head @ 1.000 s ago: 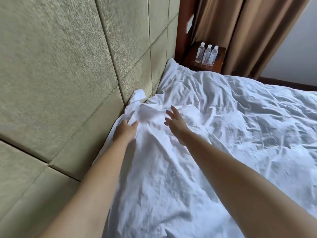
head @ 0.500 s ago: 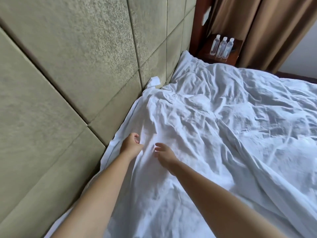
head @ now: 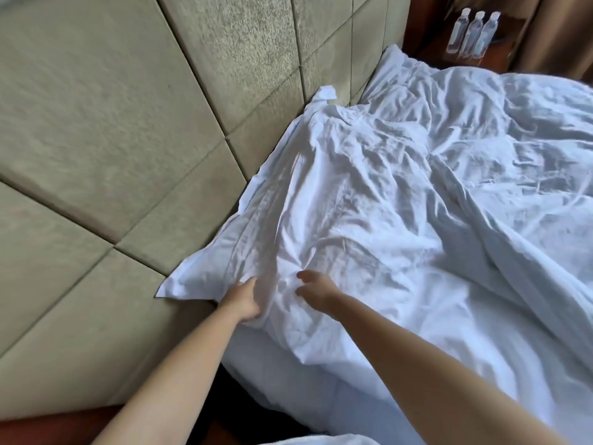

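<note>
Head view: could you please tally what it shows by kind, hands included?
Water bottles: 3
Hands: 2, the left hand and the right hand
White duvet: 1
Total: 6

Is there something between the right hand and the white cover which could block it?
Nothing visible does. The right hand is directly at the crumpled white cover, fingers loosely open, with no other thing between them. The left hand grips a fold of it beside the padded headboard.
</note>
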`<action>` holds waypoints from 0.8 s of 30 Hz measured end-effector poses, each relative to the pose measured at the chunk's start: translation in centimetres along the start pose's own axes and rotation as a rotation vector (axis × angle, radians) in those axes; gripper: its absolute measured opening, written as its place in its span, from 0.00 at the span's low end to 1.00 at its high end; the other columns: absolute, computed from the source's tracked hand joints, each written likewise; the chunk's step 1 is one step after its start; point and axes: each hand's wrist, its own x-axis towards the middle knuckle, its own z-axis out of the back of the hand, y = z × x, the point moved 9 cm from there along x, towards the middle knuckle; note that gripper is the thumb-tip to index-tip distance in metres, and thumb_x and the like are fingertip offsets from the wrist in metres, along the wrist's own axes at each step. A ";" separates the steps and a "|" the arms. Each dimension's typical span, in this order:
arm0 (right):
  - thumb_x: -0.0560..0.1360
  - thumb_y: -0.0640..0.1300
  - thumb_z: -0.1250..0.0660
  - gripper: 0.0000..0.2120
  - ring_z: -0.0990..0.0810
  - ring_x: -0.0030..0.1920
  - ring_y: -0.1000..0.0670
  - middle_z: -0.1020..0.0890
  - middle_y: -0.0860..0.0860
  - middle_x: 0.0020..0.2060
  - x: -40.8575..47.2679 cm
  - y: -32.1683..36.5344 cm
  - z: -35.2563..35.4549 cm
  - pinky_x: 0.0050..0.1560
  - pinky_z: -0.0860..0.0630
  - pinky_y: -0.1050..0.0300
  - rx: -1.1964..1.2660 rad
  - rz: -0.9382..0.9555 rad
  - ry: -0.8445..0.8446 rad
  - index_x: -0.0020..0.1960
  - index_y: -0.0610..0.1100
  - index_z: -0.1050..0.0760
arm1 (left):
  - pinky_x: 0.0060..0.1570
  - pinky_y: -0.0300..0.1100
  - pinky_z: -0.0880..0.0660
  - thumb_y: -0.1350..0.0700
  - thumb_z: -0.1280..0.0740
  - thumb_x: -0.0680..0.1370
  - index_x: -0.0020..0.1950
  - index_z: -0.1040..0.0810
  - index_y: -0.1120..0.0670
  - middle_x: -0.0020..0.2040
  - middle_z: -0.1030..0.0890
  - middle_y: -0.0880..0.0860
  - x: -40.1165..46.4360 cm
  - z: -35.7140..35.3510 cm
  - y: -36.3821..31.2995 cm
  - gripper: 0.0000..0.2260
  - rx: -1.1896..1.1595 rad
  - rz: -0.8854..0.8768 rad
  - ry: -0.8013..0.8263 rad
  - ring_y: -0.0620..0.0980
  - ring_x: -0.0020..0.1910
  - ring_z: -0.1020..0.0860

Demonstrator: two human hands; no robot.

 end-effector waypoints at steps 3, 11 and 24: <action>0.75 0.39 0.37 0.24 0.26 0.64 0.46 0.28 0.47 0.68 -2.2 -1.1 -1.1 0.63 0.27 0.54 -0.049 0.023 0.023 0.70 0.46 0.31 | 0.61 0.48 0.27 0.55 0.35 0.74 0.77 0.46 0.48 0.72 0.36 0.54 -2.3 -1.1 1.1 0.33 0.034 0.054 -0.055 0.56 0.68 0.31; 0.75 0.39 0.39 0.24 0.28 0.65 0.46 0.30 0.48 0.69 -5.4 0.6 -2.6 0.62 0.28 0.55 -0.143 0.111 -0.006 0.71 0.47 0.32 | 0.58 0.49 0.26 0.57 0.39 0.76 0.69 0.32 0.52 0.67 0.32 0.55 -5.9 1.9 0.8 0.21 -0.009 0.060 -0.316 0.57 0.64 0.27; 0.78 0.41 0.39 0.21 0.27 0.64 0.47 0.29 0.49 0.68 0.2 5.7 -3.3 0.57 0.30 0.61 -0.193 0.043 -0.155 0.70 0.46 0.31 | 0.58 0.49 0.27 0.58 0.36 0.75 0.69 0.35 0.49 0.67 0.30 0.53 2.6 4.2 0.7 0.23 -0.021 -0.161 -0.258 0.55 0.63 0.27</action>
